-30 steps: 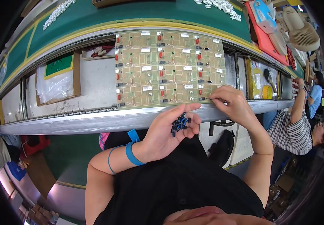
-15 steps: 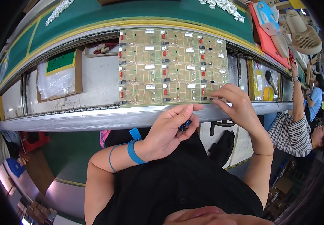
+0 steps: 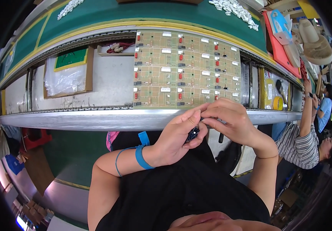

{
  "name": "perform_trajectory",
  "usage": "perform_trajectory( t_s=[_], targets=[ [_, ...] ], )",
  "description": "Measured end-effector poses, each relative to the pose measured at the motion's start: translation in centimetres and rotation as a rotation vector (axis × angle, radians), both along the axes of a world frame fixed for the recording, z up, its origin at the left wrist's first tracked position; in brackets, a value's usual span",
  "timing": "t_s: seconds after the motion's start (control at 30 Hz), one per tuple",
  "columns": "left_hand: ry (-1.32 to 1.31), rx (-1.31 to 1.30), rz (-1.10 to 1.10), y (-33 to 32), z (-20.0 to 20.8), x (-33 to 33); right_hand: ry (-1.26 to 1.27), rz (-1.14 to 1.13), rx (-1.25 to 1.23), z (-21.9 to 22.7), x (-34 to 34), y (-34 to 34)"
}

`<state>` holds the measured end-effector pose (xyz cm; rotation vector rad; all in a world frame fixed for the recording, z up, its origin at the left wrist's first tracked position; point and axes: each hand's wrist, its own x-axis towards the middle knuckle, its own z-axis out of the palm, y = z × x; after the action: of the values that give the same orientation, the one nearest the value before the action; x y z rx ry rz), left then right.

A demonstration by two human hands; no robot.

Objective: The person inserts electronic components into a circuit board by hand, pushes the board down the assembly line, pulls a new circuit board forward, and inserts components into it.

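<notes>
My left hand [image 3: 177, 134], with a blue wrist strap [image 3: 142, 156], is curled around a cluster of small dark electronic components [image 3: 192, 133]. Against its thumb and fingertips, the fingers of my right hand [image 3: 231, 121] are pinched together; what lies between them is too small to make out. Both hands are at the near rail, just in front of a panel of circuit boards [image 3: 156, 79]. Red, black and white parts sit in rows on the panel. Small black parts [image 3: 226, 88] stand along its right-hand column, whose nearest part my right hand hides.
The panel rests between the conveyor's metal rails [image 3: 77, 120]. To its left is a cardboard box [image 3: 90, 73] with plastic bags; to its right, a tray holds a yellow tape roll [image 3: 277, 103]. White parts [image 3: 235, 13] lie beyond, near a fan [image 3: 315, 44]. Co-workers [image 3: 300, 144] are at right and left.
My right hand has moved from the panel's near right corner to the fingertips of my left hand. The panel appears further right in the picture.
</notes>
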<state>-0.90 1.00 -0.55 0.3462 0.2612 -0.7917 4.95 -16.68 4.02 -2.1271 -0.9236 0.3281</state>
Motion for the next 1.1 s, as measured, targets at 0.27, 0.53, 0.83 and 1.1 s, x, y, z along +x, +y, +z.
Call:
perform_trajectory(
  t_s=[0.27,0.53,0.83,1.1],
  targets=[
    [0.008,0.097,-0.027,0.7,0.4,-0.7,-0.025,-0.007,-0.051,-0.1,-1.0,0.9],
    [0.16,0.036,0.008,1.6,0.9,-1.6,-0.032,-0.107,-0.045,-0.1,0.2,1.1],
    [0.21,-0.039,-0.087,2.0,0.1,-2.1,-0.142,-0.083,-0.231,-2.2,1.4,1.8],
    [0.107,-0.132,-0.085,1.9,-0.4,-2.3,-0.193,-0.073,-0.236,-2.5,1.4,2.2]
  ],
)
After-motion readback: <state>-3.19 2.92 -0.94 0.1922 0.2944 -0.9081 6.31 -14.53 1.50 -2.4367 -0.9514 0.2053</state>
